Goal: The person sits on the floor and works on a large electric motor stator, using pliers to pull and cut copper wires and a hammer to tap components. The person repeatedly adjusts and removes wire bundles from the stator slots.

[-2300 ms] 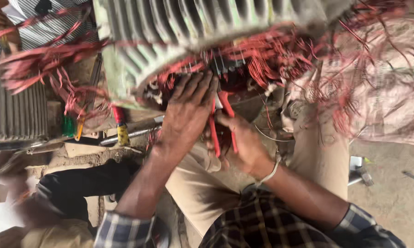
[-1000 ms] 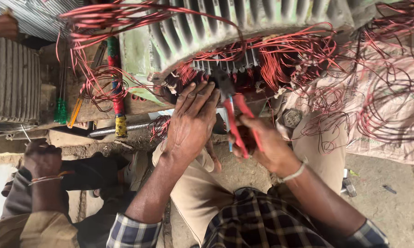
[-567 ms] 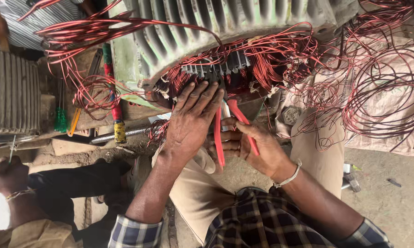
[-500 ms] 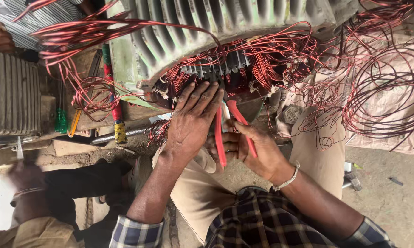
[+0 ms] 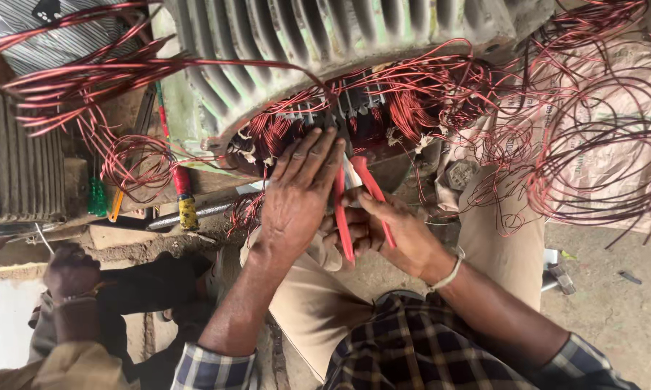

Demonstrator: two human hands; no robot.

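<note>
Our right hand (image 5: 390,235) is closed around red-handled pliers (image 5: 354,202), just below the big motor (image 5: 325,50). Our left hand (image 5: 300,195) lies flat and open, touching the motor's red wires (image 5: 405,108).

One head-worn view here, looking steeply down and close over the left hand (image 5: 296,198) and right hand (image 5: 390,235), the motor (image 5: 325,43) filling the top edge, the wearer's lap and checked sleeves at the bottom.
</note>
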